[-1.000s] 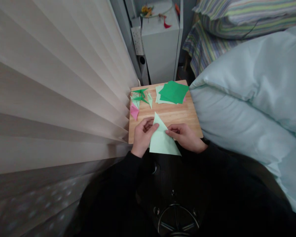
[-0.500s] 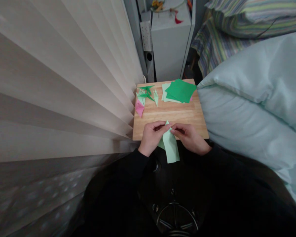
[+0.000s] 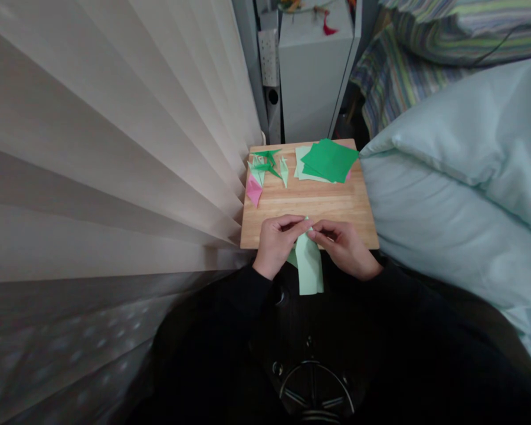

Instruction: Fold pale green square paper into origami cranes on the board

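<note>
A partly folded sheet of light green origami paper (image 3: pixel 310 265) hangs over the near edge of a small wooden board (image 3: pixel 274 203). My left hand (image 3: pixel 279 241) pinches its top left side between thumb and fingers. At the same tip, my right hand (image 3: pixel 343 245) grips the top right side, thumb and fingertips closed. Both sets of fingertips almost meet at the paper's pointed top. On the board's far left sit several folded paper cranes, among them a dark green crane (image 3: pixel 268 169), a light green crane (image 3: pixel 284 172) and a pink folded piece (image 3: pixel 253 191).
A stack of dark green paper sheets (image 3: pixel 331 160) lies at the board's far right, over light green sheets (image 3: pixel 301 165). A pleated curtain (image 3: pixel 159 130) borders the left, a pale blue duvet (image 3: pixel 446 195) the right. Beyond stands a white cabinet (image 3: pixel 312 88).
The view has shifted slightly, so the board and hands appear a little farther right. Both hands keep their pinch on the light green paper, which hangs slightly straighter.
</note>
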Available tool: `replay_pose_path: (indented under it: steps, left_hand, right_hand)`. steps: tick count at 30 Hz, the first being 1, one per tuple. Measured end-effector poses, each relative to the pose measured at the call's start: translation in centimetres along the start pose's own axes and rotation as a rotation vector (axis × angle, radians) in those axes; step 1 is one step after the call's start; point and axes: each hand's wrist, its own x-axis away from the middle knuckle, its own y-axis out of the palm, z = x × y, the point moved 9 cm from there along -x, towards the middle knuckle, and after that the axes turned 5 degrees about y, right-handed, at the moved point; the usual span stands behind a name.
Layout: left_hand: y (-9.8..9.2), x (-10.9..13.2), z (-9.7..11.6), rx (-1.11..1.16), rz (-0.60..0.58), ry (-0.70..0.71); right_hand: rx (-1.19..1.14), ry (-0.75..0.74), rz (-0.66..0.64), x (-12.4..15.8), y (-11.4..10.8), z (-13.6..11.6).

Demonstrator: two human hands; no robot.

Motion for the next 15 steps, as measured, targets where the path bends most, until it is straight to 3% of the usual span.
replay_pose_path:
  steps: [7, 15]
  left_hand:
    - [0.01, 0.09, -0.23, 0.041, 0.024, -0.035]
    - [-0.03, 0.29, -0.51, 0.045, 0.036, -0.058]
  right_hand:
    - [0.048, -0.011, 0.001, 0.21, -0.03, -0.53]
    - [-0.134, 0.047, 0.076, 0.11, -0.34, 0.46]
